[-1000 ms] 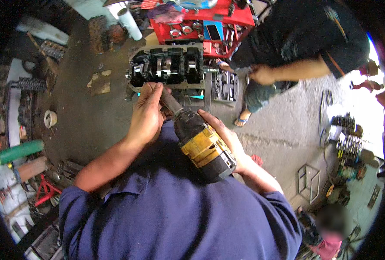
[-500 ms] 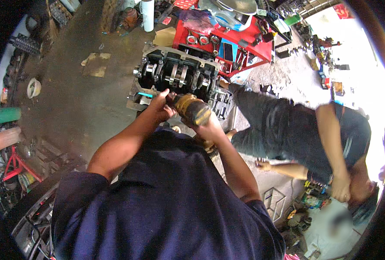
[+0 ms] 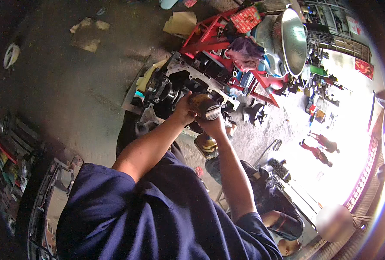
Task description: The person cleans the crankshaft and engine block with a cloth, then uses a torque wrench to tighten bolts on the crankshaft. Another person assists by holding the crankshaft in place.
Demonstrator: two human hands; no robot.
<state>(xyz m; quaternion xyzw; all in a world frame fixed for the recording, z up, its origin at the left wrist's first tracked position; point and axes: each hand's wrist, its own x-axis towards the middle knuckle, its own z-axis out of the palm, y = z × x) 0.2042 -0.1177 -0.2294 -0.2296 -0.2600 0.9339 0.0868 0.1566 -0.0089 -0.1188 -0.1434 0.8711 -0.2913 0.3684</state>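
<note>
In the head view, a workshop floor (image 3: 88, 82) spreads left of the fingers. The right hand's (image 3: 212, 126) are clamped on a cordless impact wrench (image 3: 203, 105); the left hand's (image 3: 184, 111) touch its side, their closure hidden. An engine block (image 3: 196, 74) sits beneath both.

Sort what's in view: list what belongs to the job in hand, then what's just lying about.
In the job, by the look of it:
yellow-and-black power tool, held by the right hand with the left hand at its front
engine block, beneath the tool

Apparently just lying about:
purple cloth
large metal bowl
worn cardboard on the floor
</note>
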